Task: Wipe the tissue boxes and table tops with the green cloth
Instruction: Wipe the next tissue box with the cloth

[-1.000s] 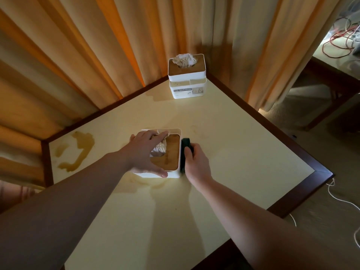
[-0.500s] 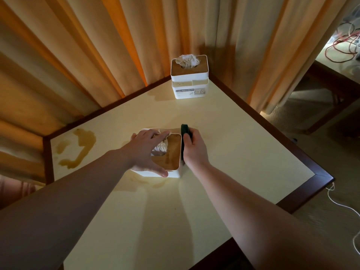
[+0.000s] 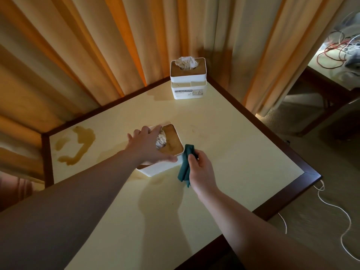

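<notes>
Tissue boxes and a stained worktop (image 3: 224, 152) fill this head-camera view, the cream surface framed by a dark wood border and backed by orange-and-cream curtains (image 3: 87, 55) from nine to two o'clock. A brown spill (image 3: 78, 147) spreads across the worktop toward nine o'clock, near its edge. A stacked pair of white tissue boxes (image 3: 188, 82) stands upright at twelve o'clock in the far corner, a tissue tuft rising from the wooden lid on top. The near tissue box (image 3: 171, 145), at centre, appears tilted, its near end raised over a wet brown patch. A person's left hand (image 3: 148, 147) lies across its top, fingers (image 3: 155, 131) spread over the lid and thumb pressed along the near rim. Just beside it at four o'clock, the right hand (image 3: 200, 170) grips the green cloth (image 3: 186, 164), its fingers curled round the bunched fabric, which touches the box's near right corner and hangs down toward the worktop. White cable (image 3: 339, 211) trails over the carpet at four o'clock; a tangle of red and white wires (image 3: 335, 53) lies on a second table at two o'clock.
</notes>
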A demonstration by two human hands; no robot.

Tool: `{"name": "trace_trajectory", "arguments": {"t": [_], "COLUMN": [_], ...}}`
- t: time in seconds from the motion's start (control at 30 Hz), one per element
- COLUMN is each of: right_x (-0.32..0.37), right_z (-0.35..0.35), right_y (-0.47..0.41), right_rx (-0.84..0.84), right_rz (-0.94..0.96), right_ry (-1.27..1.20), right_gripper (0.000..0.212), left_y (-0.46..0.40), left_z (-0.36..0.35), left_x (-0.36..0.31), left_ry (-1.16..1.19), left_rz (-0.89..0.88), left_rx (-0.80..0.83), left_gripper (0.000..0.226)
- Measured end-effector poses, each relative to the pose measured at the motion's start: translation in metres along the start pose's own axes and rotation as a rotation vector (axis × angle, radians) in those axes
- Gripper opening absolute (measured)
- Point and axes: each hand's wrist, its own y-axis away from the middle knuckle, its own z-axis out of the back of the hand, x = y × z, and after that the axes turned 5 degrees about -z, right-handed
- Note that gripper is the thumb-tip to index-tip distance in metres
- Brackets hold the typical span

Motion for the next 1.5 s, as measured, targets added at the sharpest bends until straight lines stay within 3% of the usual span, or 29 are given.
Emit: {"name": "trace_trajectory", "arguments": {"t": [0.07, 0.17, 0.33, 0.47, 0.7, 0.97, 1.1, 1.23, 1.5], "right_x": [0.008, 0.015, 0.014, 0.014, 0.017, 0.036, 0.017, -0.013, -0.015], "right_z": [0.007, 0.018, 0.032, 0.03, 0.035, 0.066, 0.076, 0.072, 0.067], "right_y": [-0.006, -0.013, -0.019, -0.015, -0.01, -0.008, -0.013, -0.014, -0.011], "right_rx": [-0.03, -0.072, -0.097, -0.078, -0.077, -0.139, 0.111, 0.372, 0.313], "right_rz": [-0.003, -0.037, -0.066, -0.06, -0.038, 0.277, 0.358, 0.316, 0.343], "right_ry": [-0.01, -0.049, -0.06, -0.037, 0.01, 0.514, 0.928, 1.221, 1.196], "right_gripper": [0.017, 0.017, 0.018, 0.018, 0.017, 0.032, 0.038, 0.047, 0.075], "left_y": [0.0, 0.0, 0.005, 0.009, 0.016, 0.023, 0.025, 0.025, 0.025], "left_z": [0.002, 0.014, 0.04, 0.036, 0.015, 0.007, 0.004, 0.002, -0.002], "left_x": [-0.012, -0.017, -0.003, -0.007, -0.012, -0.009, -0.008, -0.007, -0.006], "left_ry": [-0.013, 0.182, 0.089, 0.081, 0.123, 0.155, 0.144, 0.141, 0.167], "left_rz": [0.074, 0.121, -0.098, -0.108, -0.004, 0.001, -0.002, -0.005, -0.008], "left_rx": [-0.007, -0.002, 0.086, 0.157, 0.029, -0.009, -0.021, -0.028, -0.051], "left_gripper": [0.145, 0.139, 0.157, 0.158, 0.155, 0.153, 0.149, 0.147, 0.152]}}
